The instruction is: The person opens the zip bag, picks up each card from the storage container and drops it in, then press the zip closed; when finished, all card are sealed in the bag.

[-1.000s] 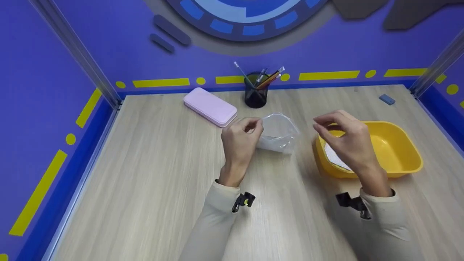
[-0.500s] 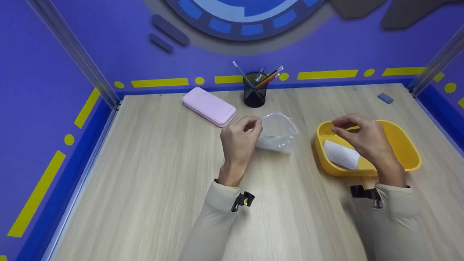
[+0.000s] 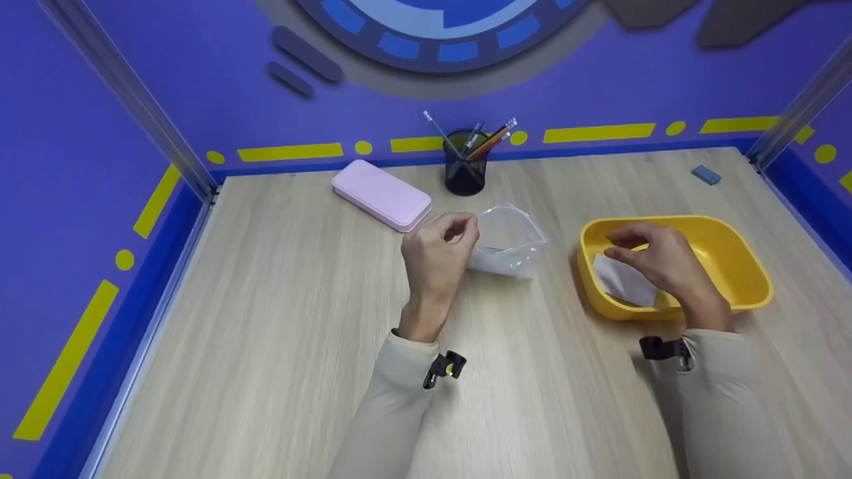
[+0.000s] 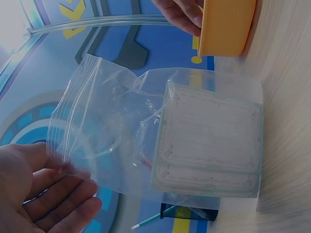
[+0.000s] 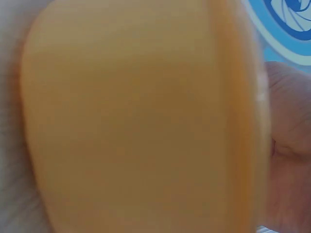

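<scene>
My left hand (image 3: 436,263) pinches the rim of a clear zip bag (image 3: 511,261) between thumb and fingertips. The bag stands on the table with its mouth spread wide. In the left wrist view, a pale stack of paper with printed borders (image 4: 209,141) sits inside it. My right hand (image 3: 669,263) reaches over the left half of a yellow bin (image 3: 616,311), its thumb and fingers bent and apart. Below those fingers lies a flat white piece (image 3: 620,283) on the bin floor; its kind is unclear. The bin wall (image 5: 136,121) blocks most of the right wrist view.
A pink pencil case (image 3: 383,193) lies behind my left hand. Near the back wall stands a black mesh cup (image 3: 464,176) with several pencils. A small blue-grey block (image 3: 706,175) lies at the far right corner of the wooden table.
My right hand has moved right from the bin's left edge, then lowered into the bin, uncovering more of the white piece. The left hand keeps its hold on the bag.
</scene>
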`<state>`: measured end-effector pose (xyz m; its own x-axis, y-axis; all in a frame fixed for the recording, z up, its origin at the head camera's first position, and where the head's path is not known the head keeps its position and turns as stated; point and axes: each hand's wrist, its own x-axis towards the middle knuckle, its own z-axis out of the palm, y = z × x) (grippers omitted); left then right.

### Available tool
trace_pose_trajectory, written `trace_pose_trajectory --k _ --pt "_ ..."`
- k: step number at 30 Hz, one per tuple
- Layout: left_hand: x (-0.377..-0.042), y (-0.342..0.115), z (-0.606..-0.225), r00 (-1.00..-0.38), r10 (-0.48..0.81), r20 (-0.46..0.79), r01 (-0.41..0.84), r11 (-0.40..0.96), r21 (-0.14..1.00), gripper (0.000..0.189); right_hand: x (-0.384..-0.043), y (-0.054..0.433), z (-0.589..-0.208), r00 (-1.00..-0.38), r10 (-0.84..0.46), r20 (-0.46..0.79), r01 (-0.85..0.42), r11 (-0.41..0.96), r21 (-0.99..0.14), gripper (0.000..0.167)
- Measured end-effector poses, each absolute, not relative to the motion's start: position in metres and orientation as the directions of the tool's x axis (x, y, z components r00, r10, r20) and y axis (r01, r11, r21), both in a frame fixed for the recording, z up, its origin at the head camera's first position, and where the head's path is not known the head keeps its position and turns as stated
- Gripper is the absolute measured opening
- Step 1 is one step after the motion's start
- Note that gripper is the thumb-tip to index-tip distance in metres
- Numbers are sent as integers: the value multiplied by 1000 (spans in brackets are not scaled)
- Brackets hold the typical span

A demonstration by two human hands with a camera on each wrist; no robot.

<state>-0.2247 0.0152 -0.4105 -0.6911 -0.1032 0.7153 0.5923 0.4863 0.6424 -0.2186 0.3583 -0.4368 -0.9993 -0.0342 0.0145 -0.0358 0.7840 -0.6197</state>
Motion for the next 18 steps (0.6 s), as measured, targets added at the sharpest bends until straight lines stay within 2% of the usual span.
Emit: trace_pose_trajectory --k 11,18 --pt "-225 15 -410 -692 -110 713 582 500 642 5 -225 365 -452 -985 -25 -168 83 791 -606 46" --pt "-224 15 -409 -699 -106 708 580 495 647 6 -223 362 -458 -984 -33 -177 82 794 -602 42"
